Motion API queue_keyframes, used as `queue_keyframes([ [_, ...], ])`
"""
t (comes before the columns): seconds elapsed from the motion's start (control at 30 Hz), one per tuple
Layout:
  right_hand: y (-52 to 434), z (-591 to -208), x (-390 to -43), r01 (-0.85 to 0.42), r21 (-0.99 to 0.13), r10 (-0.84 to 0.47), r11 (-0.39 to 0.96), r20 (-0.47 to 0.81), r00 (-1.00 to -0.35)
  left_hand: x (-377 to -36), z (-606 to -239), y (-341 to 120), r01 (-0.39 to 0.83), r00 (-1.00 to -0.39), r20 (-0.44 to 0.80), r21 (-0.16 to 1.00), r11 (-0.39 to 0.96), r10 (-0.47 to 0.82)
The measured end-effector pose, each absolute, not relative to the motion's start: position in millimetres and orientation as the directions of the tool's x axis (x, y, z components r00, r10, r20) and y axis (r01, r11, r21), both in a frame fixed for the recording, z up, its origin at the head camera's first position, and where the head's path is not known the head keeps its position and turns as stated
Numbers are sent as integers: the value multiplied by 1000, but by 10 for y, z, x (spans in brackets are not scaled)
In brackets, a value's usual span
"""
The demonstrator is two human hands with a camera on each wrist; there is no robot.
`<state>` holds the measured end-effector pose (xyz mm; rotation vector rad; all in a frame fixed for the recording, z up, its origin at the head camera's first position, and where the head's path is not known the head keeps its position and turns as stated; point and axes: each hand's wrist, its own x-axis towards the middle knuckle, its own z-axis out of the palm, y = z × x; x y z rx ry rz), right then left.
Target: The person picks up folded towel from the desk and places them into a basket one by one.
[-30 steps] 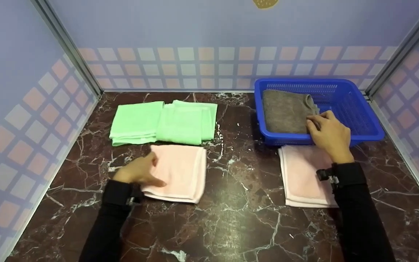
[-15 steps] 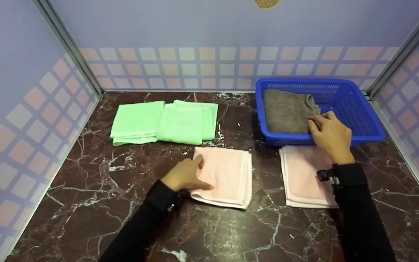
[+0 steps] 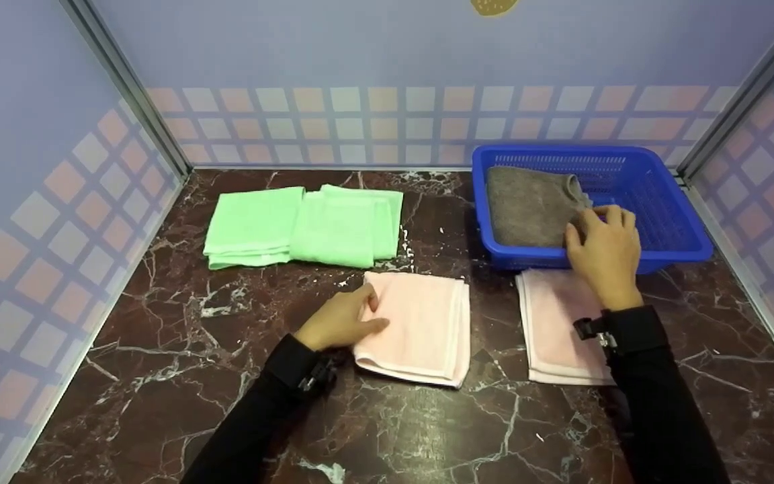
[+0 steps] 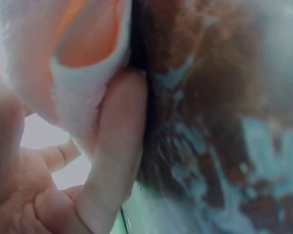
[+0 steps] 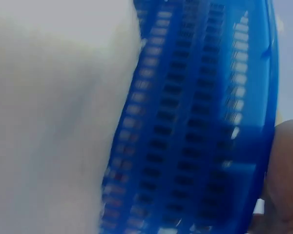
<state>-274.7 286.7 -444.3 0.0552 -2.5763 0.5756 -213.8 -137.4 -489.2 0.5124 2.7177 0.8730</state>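
Now the left hand has slid the folded pink towel rightward from under the green towels to just beside the second pink towel, fingers curled on its left edge, thumb beneath. At the right hand, little changed: its curled fingers grip the blue basket front rim, fingertips touching the grey towel, the basket's only contents.

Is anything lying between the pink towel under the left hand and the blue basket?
Nothing visible lies on the marble between the pink towel gripped by the left hand and the blue basket. Only the basket's near wall stands there; a second pink towel lies in front of it, off to the right.
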Motion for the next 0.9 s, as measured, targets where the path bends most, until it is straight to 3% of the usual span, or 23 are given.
queue_keyframes([
  [0.1,2697,-4394,-2690,-235,-394,40,888,577,-816,-2150,-4913,-1382,251,-915,-105,607,754,389],
  [0.2,2482,-4322,-2572,-327,-410,-24,852,593,-805,-2153,-4924,-1363,237,-924,-95,617,751,370],
  [0.3,2240,-4307,-2417,-364,-428,-145,828,463,-874,-2146,-4928,-1345,214,-931,-99,633,744,353],
  [0.4,2020,-4359,-2280,-397,-405,-274,824,328,-904,-2143,-4930,-1336,202,-935,-98,643,739,341],
  [0.53,1846,-4499,-2171,-432,-350,-386,831,195,-902,-2144,-4931,-1314,201,-936,-97,641,741,338],
  [0.73,1575,-4746,-2013,-368,-370,-442,853,-137,-886,-2146,-4919,-1334,215,-928,-99,643,735,358],
  [0.9,1402,-4877,-1920,-419,-461,-511,782,-88,-855,-2145,-4919,-1375,283,-897,-75,658,698,435],
])
